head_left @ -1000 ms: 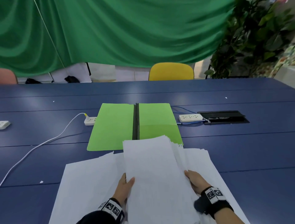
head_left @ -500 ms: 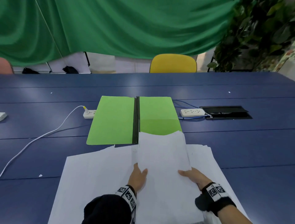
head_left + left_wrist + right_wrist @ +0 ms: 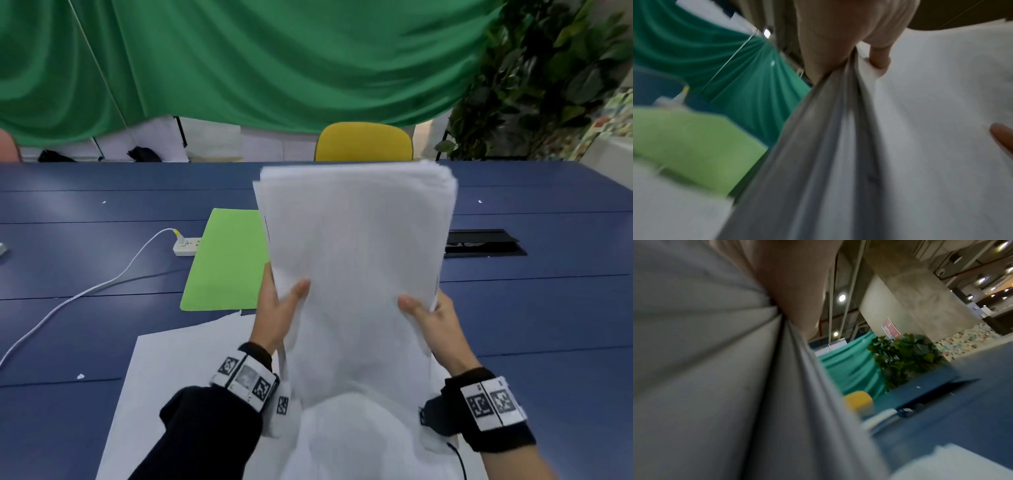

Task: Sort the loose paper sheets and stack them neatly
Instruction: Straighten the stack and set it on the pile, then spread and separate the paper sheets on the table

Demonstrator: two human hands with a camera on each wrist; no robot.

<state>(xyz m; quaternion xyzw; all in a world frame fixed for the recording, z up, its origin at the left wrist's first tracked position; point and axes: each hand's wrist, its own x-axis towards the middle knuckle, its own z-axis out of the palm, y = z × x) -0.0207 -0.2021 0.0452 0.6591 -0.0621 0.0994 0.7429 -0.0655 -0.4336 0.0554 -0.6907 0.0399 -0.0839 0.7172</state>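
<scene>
Paper stack now raised upright off table, left hand and right hand fingers gripping its sides.

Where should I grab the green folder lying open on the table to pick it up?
Take the green folder by its free left edge, coming from the left. It lies flat, and the held paper stack hides its right half; the power strip sits near its far corner.

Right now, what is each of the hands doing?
Left hand: closed on the left edge of the raised paper stack, thumb on front.
Right hand: closed on the stack's right edge, thumb on front.
</scene>
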